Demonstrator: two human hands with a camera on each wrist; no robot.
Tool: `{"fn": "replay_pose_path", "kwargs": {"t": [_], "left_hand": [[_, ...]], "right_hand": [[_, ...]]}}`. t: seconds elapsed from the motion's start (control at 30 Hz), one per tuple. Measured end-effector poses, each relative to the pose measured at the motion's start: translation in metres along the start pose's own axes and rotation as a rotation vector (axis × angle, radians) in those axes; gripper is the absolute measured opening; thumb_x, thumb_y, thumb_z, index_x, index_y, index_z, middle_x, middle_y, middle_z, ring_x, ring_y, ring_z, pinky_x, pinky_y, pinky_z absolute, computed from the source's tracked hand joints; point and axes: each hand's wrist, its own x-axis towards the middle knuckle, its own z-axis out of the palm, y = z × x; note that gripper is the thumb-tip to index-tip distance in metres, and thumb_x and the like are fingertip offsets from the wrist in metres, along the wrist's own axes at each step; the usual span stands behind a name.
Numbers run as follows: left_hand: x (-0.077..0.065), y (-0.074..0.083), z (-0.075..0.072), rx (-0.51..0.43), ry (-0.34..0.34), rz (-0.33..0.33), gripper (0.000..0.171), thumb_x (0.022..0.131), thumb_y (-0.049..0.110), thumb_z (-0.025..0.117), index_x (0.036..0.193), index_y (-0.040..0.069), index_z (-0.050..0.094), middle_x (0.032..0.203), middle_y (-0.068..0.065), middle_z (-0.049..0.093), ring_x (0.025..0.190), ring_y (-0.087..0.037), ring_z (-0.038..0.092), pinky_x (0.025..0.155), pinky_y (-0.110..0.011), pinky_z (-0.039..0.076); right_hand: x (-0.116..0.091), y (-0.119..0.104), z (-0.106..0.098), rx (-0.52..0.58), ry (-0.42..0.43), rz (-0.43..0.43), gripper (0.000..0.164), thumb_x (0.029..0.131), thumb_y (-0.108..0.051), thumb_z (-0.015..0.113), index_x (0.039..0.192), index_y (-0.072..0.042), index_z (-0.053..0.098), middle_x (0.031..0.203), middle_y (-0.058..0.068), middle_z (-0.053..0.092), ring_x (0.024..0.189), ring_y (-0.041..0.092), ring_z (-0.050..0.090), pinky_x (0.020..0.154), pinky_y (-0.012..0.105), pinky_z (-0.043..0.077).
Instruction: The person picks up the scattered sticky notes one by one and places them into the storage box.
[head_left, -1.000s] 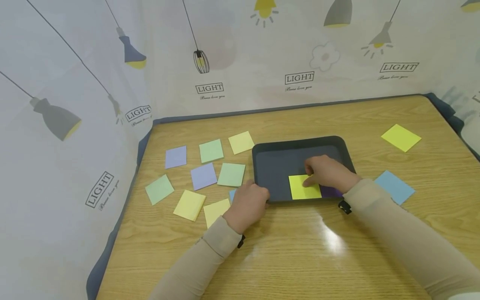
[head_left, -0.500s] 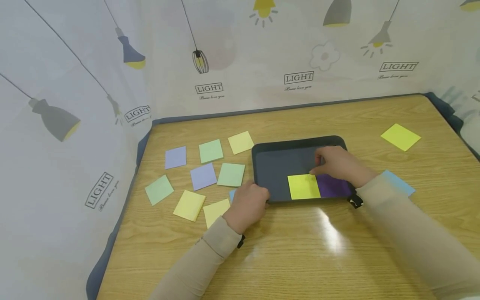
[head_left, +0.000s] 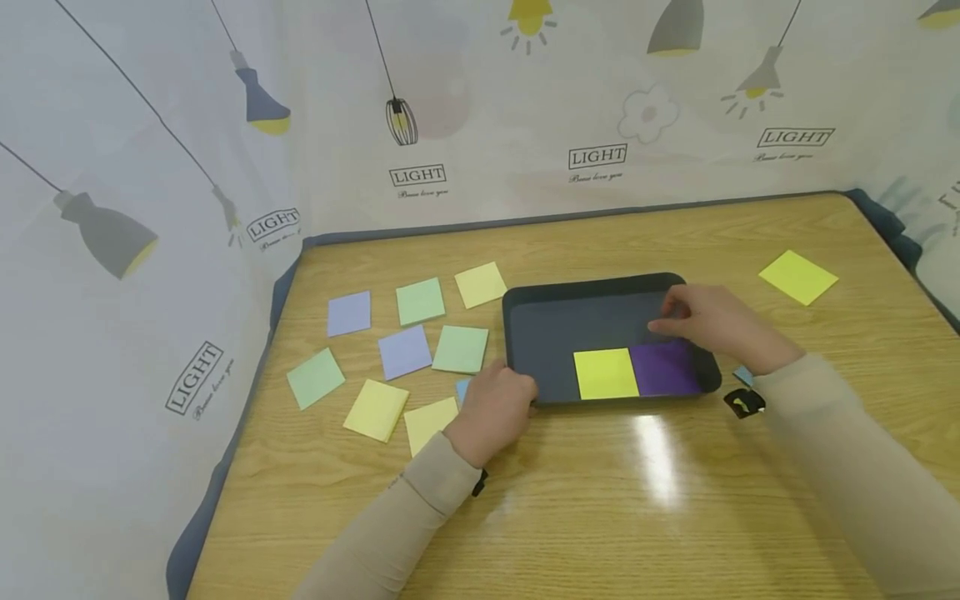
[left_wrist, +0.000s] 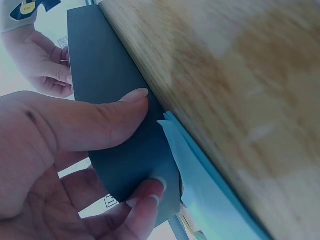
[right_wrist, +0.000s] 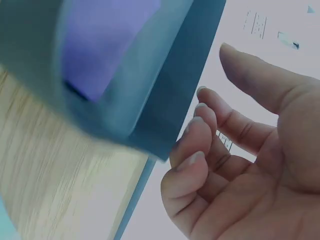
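My left hand (head_left: 497, 412) grips the dark tray (head_left: 536, 367) at its near left corner. In the left wrist view the thumb (left_wrist: 107, 122) lies on the tray's outer wall and the fingers bend round the corner. Inside the tray, a bright yellow sticky note (head_left: 606, 374) lies side by side with a purple sticky note (head_left: 666, 369) along the near wall. My right hand (head_left: 708, 321) is over the tray's right end with nothing in it. The right wrist view has its thumb (right_wrist: 260, 75) apart from loosely bent fingers (right_wrist: 187, 175).
Green, lilac and pale yellow sticky notes (head_left: 461, 349) are spread left of the tray. A blue note (head_left: 463, 389) is partly hidden by my left hand. Right of the tray lie another yellow note (head_left: 798, 277) and a blue note (head_left: 744, 376), mostly covered by my sleeve.
My right hand has drawn back from the yellow note to the right and slightly upward, uncovering the purple note. The left hand stays on the tray corner.
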Motion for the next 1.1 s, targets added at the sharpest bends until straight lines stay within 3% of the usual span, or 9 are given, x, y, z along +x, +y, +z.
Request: {"fn": "replay_pose_path", "kwargs": {"t": [0.3,0.5,0.77,1.1], "left_hand": [[0.0,0.0,-0.001,-0.006,-0.023,-0.007,0.01,0.079,0.023,0.07,0.07,0.022,0.069,0.061,0.006,0.063,0.064,-0.015,0.048,0.072,-0.032,0.047],[0.0,0.0,-0.001,-0.011,-0.033,-0.019,0.008,0.079,0.026,0.071,0.071,0.022,0.07,0.063,0.005,0.064,0.067,-0.017,0.049,0.07,-0.032,0.047],[0.001,-0.001,0.0,-0.015,-0.034,-0.021,0.008,0.079,0.024,0.071,0.071,0.022,0.069,0.062,0.006,0.063,0.065,-0.015,0.048,0.07,-0.031,0.047],[0.001,0.0,0.001,-0.011,-0.032,-0.021,0.01,0.078,0.024,0.071,0.069,0.022,0.069,0.061,0.006,0.063,0.064,-0.016,0.048,0.069,-0.031,0.047]], "right_hand": [[-0.008,0.021,-0.012,-0.005,0.082,0.05,0.045,0.089,-0.046,0.053,0.103,-0.003,0.057,0.084,0.013,0.058,0.068,0.023,0.049,0.056,0.039,0.042],[-0.014,0.035,-0.02,-0.009,0.109,0.094,0.048,0.089,-0.049,0.05,0.104,-0.004,0.057,0.09,0.017,0.059,0.072,0.027,0.052,0.058,0.042,0.044],[-0.017,0.055,-0.025,0.018,0.111,0.162,0.065,0.087,-0.061,0.044,0.11,0.0,0.053,0.1,0.024,0.057,0.083,0.032,0.052,0.064,0.046,0.044],[-0.025,0.093,-0.028,0.031,0.127,0.234,0.079,0.084,-0.068,0.038,0.115,0.004,0.048,0.111,0.033,0.05,0.091,0.04,0.05,0.067,0.05,0.045]]}}
